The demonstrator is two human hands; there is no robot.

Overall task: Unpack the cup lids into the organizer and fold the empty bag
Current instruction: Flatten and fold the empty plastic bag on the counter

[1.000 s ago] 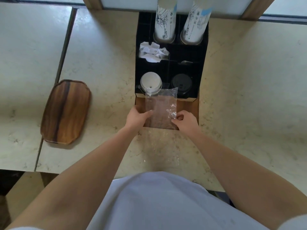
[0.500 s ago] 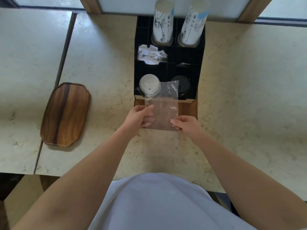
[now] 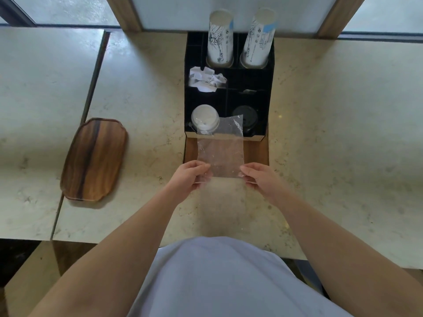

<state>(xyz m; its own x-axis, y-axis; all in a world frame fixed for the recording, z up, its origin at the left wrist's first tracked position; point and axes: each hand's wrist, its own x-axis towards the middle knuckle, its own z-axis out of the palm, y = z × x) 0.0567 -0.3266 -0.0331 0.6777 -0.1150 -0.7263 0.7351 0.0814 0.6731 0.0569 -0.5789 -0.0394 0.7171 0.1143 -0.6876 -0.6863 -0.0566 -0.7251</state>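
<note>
Head view: you've got the clear bag (image 3: 220, 154) pinched at its near corners, left hand (image 3: 190, 177) & right hand (image 3: 257, 177), held flat over the organizer (image 3: 271, 72) front edge. White lids (image 3: 205, 117) sit in front-left slot, black lids (image 3: 248, 114) front-right. Pale marble table (image 3: 332, 133), seam on left w/ wooden tray (image 3: 95, 159); frosted glass panels behind

The organizer (image 3: 229, 88) stands at the back of the surface (image 3: 332, 133), cup stacks (image 3: 220, 40) rearmost, lids (image 3: 205, 117) in front (two compartments); a tray (image 3: 93, 159) lies left.
</note>
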